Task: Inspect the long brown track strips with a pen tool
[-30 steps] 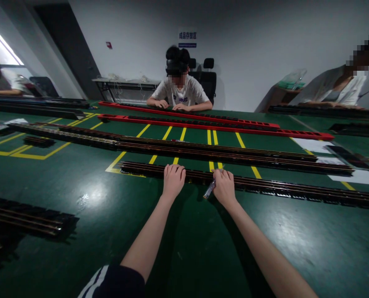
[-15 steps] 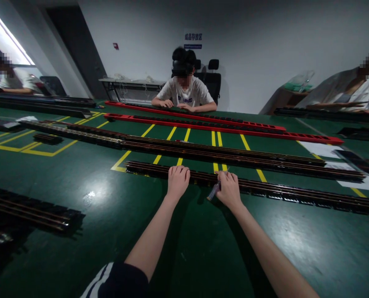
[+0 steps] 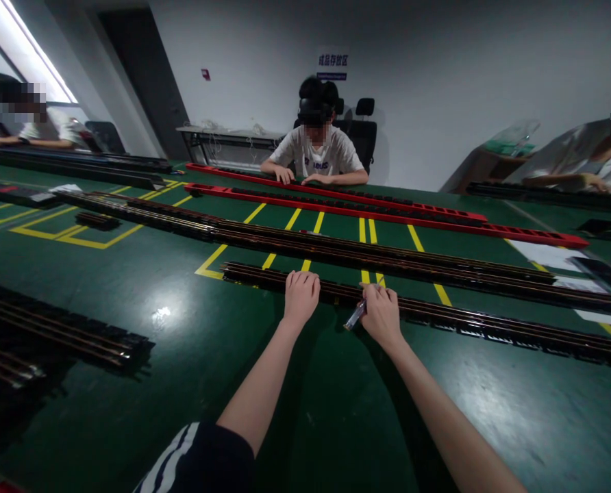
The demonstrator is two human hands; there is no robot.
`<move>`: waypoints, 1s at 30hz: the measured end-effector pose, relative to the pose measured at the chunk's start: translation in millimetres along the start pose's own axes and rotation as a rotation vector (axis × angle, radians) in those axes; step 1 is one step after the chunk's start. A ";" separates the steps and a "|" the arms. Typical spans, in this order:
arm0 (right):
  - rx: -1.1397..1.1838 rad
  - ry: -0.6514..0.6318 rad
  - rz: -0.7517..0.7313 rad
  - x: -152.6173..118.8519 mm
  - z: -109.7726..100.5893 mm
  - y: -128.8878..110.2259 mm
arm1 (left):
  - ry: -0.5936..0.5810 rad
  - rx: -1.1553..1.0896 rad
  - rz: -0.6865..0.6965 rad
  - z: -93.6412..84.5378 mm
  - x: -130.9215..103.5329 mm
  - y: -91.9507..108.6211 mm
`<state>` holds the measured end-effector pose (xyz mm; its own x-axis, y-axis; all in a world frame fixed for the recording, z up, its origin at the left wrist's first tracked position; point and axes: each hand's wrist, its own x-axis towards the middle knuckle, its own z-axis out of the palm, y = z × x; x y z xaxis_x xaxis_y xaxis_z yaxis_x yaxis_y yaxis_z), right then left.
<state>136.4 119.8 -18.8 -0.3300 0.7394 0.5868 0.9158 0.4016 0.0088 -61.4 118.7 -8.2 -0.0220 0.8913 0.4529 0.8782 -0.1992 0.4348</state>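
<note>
A long black strip with copper-coloured lines [image 3: 464, 318] lies across the green table in front of me. My left hand [image 3: 302, 293] is closed over its left part, fingers wrapped across the top. Further right, my right hand [image 3: 381, 311] is curled at the same strip, its fingers closed on a small clear plastic piece [image 3: 355, 315] that sticks out toward the lower left. The fingertips of both hands are partly hidden. Just beyond lies another long dark bundle of strips [image 3: 336, 248], apart from my hands.
Two red strips [image 3: 531, 234] lie farther back, before a seated person [image 3: 318, 154] in a headset. More dark strips [image 3: 53, 325] are at the left. White papers [image 3: 544, 255] lie at the right. Other people sit at both sides. Yellow tape marks the green table [image 3: 264, 424].
The whole view has shifted slightly, so the scene sits a little further right. Both hands keep nearly the same places on the strip. The person opposite has moved a hand slightly.
</note>
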 end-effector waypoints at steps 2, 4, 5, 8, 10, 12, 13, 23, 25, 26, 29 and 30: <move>0.008 0.005 0.005 -0.2 -0.6 0.4 | 0.006 -0.003 -0.019 -0.6 0.1 -0.6; 0.026 0.016 0.003 -0.9 -1.2 2.2 | 0.005 -0.003 -0.026 -1.1 0.2 -1.0; 0.034 0.020 0.000 -1.3 -1.5 3.4 | 0.001 -0.002 -0.027 -1.4 0.2 -1.1; 0.053 0.028 -0.006 -2.3 -2.6 5.9 | -0.016 0.003 -0.030 -1.8 0.2 -1.1; 0.079 0.032 -0.016 -2.6 -3.0 6.2 | -0.020 0.003 -0.030 -1.9 0.2 -0.9; 0.110 0.038 -0.034 -2.6 -2.6 5.8 | -0.019 0.000 -0.028 -1.7 0.1 -0.6; 0.116 0.043 -0.041 -2.6 -2.1 5.4 | -0.018 0.000 -0.028 -1.6 0.0 -0.5; -0.012 0.069 -0.004 -1.2 2.7 1.5 | -0.010 0.030 -0.029 -1.6 0.0 0.5; -0.007 0.058 -0.007 -0.7 2.9 0.3 | -0.010 0.031 -0.028 -1.8 -0.2 0.6; -0.002 0.049 -0.012 -0.5 3.2 0.0 | -0.011 0.033 -0.026 -1.8 -0.4 0.6; 0.018 0.023 -0.017 -0.5 4.0 -0.2 | -0.023 0.041 -0.015 -0.9 -0.8 0.4; 0.023 0.016 -0.018 -0.6 4.1 -0.1 | -0.027 0.042 -0.009 -0.5 -1.1 0.3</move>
<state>135.5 121.5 -22.4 -0.3424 0.7233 0.5997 0.9041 0.4273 0.0007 -61.4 117.5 -8.2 -0.0180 0.9038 0.4275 0.8974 -0.1739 0.4054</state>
